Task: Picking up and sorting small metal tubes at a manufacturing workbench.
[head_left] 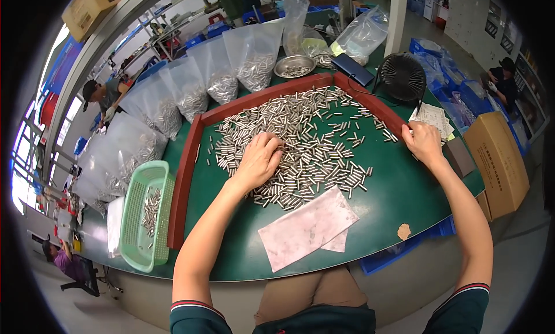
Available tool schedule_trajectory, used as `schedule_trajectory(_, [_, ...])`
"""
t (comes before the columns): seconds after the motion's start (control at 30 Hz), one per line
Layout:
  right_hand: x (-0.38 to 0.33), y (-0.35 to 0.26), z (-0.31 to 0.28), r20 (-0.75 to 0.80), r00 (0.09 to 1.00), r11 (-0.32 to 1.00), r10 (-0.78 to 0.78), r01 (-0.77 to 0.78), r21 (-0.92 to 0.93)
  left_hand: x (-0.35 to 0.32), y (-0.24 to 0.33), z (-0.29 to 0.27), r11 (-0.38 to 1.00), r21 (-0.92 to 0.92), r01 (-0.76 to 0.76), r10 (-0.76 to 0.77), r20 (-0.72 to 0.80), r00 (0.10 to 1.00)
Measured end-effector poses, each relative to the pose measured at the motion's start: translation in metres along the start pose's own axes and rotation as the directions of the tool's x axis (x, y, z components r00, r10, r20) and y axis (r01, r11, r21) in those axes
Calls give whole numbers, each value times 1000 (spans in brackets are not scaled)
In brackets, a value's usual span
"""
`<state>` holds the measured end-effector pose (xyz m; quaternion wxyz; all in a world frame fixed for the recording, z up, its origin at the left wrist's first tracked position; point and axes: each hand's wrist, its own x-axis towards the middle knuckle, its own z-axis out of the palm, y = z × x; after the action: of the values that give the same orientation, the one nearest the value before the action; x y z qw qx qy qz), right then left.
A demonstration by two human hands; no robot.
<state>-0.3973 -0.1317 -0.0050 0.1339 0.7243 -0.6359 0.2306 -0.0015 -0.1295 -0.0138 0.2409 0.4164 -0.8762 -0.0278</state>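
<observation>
A broad heap of short silvery metal pins (300,117) lies spread over the green tabletop (231,241). My left hand (259,160) rests palm down on the left part of this heap; its fingers are bent together, with the tips down among the pins. At the right side, my right hand (425,142) is closed round the near end of a red wooden rail (370,100). What lies beneath its fingers is partly hidden. Nearer to me than the heap lies a stained pale pink cloth (306,230), folded, with one corner sticking out.
Red rails (186,184) border the heap. A green basket (165,218) with some pins stands at the left. Behind are clear bags of pins (254,59), a metal bowl (295,67) and a black fan (400,80). A cardboard box (496,163) stands right. Other people work farther off.
</observation>
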Motion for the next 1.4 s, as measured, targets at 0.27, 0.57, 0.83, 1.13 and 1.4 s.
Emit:
schedule_trajectory(0.27, [1, 0, 1, -108, 993, 999, -44, 47, 22, -69, 12, -22, 984, 52, 173, -179, 158, 971])
schedule_trajectory(0.57, [14, -134, -32, 71, 955, 173, 287, -125, 977, -44, 18, -15, 986, 113, 119, -135, 153, 979])
schedule_trajectory(0.83, [-15, -230, -8, 487, 836, -588, -253, -533, 609, -41, 17, -13, 988, 111, 105, -129, 243, 961])
schedule_trajectory(1.13, [-55, -233, -10, 301, 910, -538, -283, -411, 736, -91, 27, -33, 967, 172, 189, -231, 269, 935])
schedule_trajectory(1.4, [-83, -246, -21, 123, 887, -288, -445, -272, 918, -109, 36, -42, 947, 130, 295, -320, 256, 912])
